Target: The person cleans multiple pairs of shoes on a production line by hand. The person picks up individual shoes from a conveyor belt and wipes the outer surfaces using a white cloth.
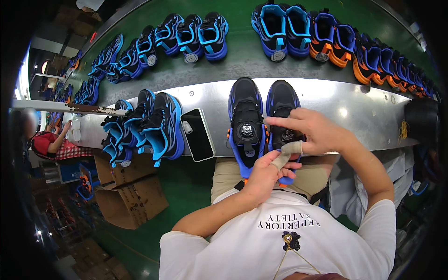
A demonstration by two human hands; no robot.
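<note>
Two black and blue sneakers with dial closures stand side by side at the near edge of the steel workbench (354, 116), toes pointing away from the person. The right hand (315, 130) lies over the right sneaker (281, 105), its fingers bent and close together, with the index finger stretched to the left above the tongue; the fingertips seem to press around the dial of this shoe, but the dial itself is mostly hidden, so I cannot tell if they pinch it. The left hand (268, 175) comes up from below at the heel of the same shoe, loosely curled, with a taped thumb (287, 151) that points up to the right hand and touches the heel part. The left sneaker (246, 123) is free, and its round dial (247, 131) is clearly visible. As I judge it, the step in hand is to check or tighten the closure of the right shoe; the next move would call for a firm hold at the heel while the dial is turned. A black smartphone (198, 134) lies just to the left of the pair, and a group of blue sneakers (144, 123) stands further left, near the left end of the workbench. More pairs (280, 30) wait on the green conveyor belt (242, 60) behind.
</note>
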